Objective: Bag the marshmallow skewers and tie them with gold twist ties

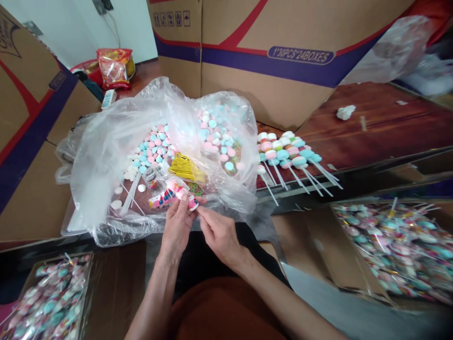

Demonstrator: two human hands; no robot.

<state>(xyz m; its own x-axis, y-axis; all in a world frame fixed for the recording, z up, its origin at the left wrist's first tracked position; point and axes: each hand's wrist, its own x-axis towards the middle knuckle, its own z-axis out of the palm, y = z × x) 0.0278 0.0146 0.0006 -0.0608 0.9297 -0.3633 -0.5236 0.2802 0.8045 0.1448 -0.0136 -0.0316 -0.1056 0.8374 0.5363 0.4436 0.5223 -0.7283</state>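
Observation:
My left hand (179,222) is closed on a small printed candy bag (180,189), pink, white and blue, held above the table's front edge. My right hand (220,233) is in a pinch at the lower end of that bag; its fingertips meet the left ones, and what lies between them is too small to make out. Just beyond are more printed wrappers (162,198) and a bundle of gold twist ties (184,166). Pink, blue and white candies (154,147) lie in and around a big clear plastic bag (102,141). White sticks (131,194) rest nearby.
Candy lollipops on sticks (283,153) are piled at the table's right. Below stand cartons of wrapped lollipops, one on the right (399,250) and one on the left (53,297). Large cardboard boxes (240,75) wall the back and left. A red snack packet (113,68) sits behind.

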